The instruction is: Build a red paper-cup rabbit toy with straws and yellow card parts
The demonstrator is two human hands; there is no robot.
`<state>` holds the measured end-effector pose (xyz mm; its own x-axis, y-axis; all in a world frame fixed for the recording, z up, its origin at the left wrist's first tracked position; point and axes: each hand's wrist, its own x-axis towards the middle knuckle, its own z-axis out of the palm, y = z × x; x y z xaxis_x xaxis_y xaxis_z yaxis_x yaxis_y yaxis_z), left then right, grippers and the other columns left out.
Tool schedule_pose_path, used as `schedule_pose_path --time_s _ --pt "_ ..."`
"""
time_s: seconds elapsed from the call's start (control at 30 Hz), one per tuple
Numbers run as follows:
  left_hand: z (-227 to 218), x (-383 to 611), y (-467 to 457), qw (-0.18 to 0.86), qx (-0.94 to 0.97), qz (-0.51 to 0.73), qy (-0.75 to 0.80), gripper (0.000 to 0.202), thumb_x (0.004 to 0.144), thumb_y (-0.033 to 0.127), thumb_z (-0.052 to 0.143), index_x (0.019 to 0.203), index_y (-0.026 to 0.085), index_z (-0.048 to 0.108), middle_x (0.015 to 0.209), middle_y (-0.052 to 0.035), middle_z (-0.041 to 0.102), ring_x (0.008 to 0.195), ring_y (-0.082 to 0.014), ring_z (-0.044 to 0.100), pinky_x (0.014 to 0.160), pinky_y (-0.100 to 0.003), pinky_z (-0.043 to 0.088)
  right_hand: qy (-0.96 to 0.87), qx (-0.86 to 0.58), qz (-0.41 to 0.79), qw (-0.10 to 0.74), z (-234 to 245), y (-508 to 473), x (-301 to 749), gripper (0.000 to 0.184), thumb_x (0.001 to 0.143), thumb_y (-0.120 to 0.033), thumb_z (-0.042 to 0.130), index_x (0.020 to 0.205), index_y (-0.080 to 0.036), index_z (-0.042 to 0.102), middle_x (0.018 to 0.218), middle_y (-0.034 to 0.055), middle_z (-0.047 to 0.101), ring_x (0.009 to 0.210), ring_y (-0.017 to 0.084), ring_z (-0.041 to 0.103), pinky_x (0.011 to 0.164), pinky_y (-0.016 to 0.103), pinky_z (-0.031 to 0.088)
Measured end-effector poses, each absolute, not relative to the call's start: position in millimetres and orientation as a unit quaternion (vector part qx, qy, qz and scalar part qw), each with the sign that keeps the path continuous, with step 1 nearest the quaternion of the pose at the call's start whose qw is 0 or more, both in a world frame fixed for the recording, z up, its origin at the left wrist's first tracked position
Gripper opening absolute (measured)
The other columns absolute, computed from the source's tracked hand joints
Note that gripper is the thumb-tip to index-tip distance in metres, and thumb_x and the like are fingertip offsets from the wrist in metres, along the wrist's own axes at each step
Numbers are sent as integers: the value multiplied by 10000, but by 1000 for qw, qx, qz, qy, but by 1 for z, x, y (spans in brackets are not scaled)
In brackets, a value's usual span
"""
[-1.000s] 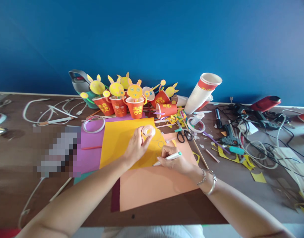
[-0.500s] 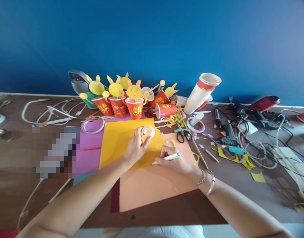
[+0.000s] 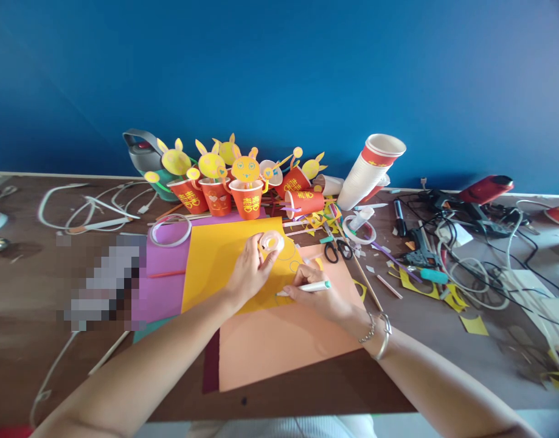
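Blue wall (image 3: 279, 73) behind, left hand (image 3: 250, 269) holds tape (image 3: 279, 241), right hand (image 3: 323, 299) a marker (image 3: 314, 286).

1 plain blue wall (image 3: 279, 73) behind brown table (image 3: 24, 286); wall paler toward upper right.

this looks like a craft workspace, though whether in a home, a school or a studio cannot be told: a long brown table (image 3: 334, 392) against a plain blue wall (image 3: 279, 73) carries a flat yellow paper sheet (image 3: 210, 261) with drawn outlines, red paper cups (image 3: 245, 201) holding yellow paper rabbit figures (image 3: 246, 170), a tall leaning stack of white paper cups (image 3: 361, 182), black-handled scissors (image 3: 331, 252), a dark glue gun (image 3: 420, 249) and scattered yellow paper offcuts (image 3: 473, 325)
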<state>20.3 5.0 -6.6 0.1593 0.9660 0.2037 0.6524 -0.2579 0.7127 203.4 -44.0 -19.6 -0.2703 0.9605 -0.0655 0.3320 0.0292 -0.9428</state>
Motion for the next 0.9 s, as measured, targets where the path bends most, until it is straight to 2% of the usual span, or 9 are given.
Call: schedule_pose_path --time_s 0.3,0.63,0.9 --pt "-7 20 5 245 724 334 552 316 901 427 485 1113 197 443 790 -1 534 658 -161 560 613 -292 450 -643 -539 423 342 -18 -44 201 301 766 -366 695 650 -217 462 615 -32 504 624 136 454 563 260 373" --pt "-8 20 5 244 722 333 555 330 900 425 490 1119 182 447 803 -14 545 664 -159 558 607 -286 446 -642 -539 415 353 -21 -43 201 309 777 -413 691 684 -219 469 632 -18 531 629 148 481 559 270 386" --pt "-7 20 5 243 723 332 555 325 899 417 492 1118 182 450 806 -12 553 667 -159 566 604 -282 447 -653 -542 391 356 -26 -42 201 290 777 -373 687 675 -221 463 638 -16 516 638 150 469 567 274 377"
